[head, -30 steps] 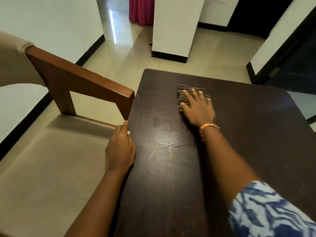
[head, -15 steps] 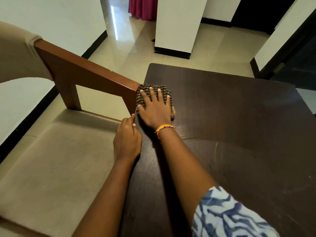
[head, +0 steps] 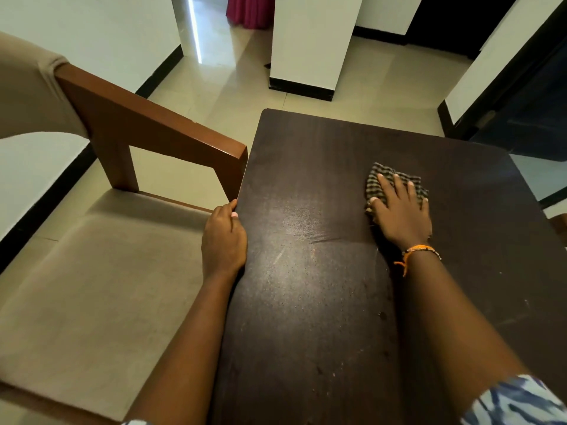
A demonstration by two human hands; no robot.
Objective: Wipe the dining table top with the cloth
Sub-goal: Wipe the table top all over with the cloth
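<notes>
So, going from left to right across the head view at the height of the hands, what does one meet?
Chair seat → left hand at the table edge → bare table top → right hand pressing the checked cloth.

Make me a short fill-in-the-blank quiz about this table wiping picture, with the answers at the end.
1. The right hand presses flat on a checked ____.
2. The left hand holds the table's ____ edge.
3. The right wrist wears an ____ bracelet.
4. Left of the table stands a ____ with a wooden armrest.

Missing words: cloth; left; orange; chair
</notes>
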